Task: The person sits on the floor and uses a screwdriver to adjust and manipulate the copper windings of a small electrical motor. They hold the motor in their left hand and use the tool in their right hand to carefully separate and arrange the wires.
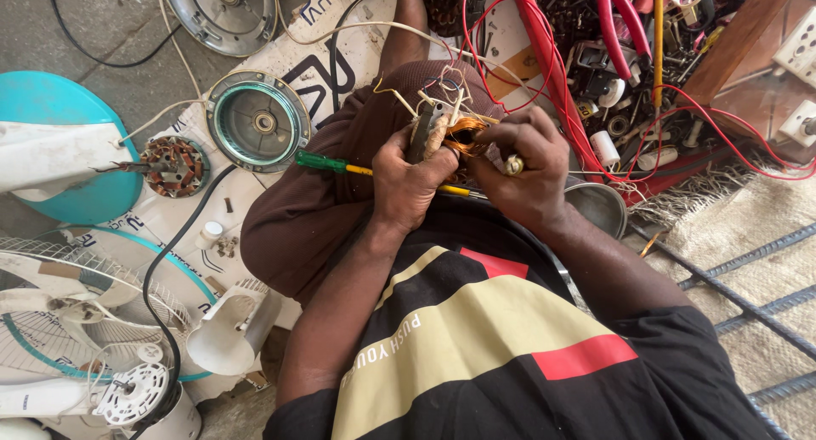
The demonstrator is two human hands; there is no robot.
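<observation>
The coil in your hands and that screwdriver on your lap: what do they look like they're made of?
The coil looks like copper wire, glossy orange-brown strands, probably varnished, on a dull grey metal core. The screwdriver seems to have a translucent green plastic handle and a yellow-coated shaft. Both the left hand and the right hand grip the coil.

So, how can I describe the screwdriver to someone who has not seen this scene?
Start at the person's raised knee in brown cloth. The screwdriver lies across it, just under the left hand holding the copper-wound motor part. Its clear green handle and yellow shaft set it apart from the red pliers further away.
</observation>
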